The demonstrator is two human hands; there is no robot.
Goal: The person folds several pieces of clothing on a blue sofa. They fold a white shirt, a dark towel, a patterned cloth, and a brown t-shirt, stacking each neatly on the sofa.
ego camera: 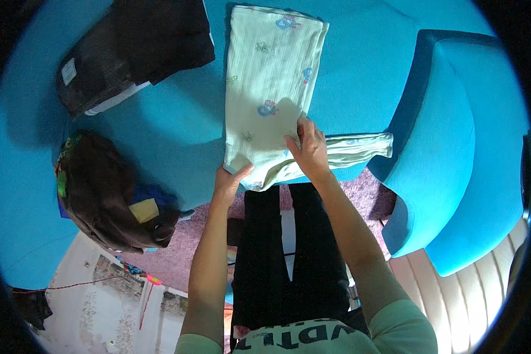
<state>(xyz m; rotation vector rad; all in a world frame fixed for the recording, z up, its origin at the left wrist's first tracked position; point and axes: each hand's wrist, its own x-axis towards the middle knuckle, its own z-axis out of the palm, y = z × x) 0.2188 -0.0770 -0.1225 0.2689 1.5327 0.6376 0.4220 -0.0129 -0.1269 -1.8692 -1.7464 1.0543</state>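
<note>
A pale green printed garment (265, 79) lies spread lengthwise on a blue sofa seat (177, 132), with small blue, red and green figures on it. One narrow, bunched part of it, a sleeve or leg (363, 146), sticks out to the right. My left hand (230, 181) grips the near left corner, thumb on top and fingers mostly hidden beneath. Bent over the cloth near its right edge, my right hand (309, 148) holds fabric where the narrow part branches off. The garment's near edge is gathered and curved between both hands.
A dark folded garment (137, 44) with a white label lies at the upper left. Below it, a dark brown bundled cloth (101, 190) sits by the seat edge. A blue sofa armrest (442, 132) rises at right. Pink carpet (194, 248) shows below.
</note>
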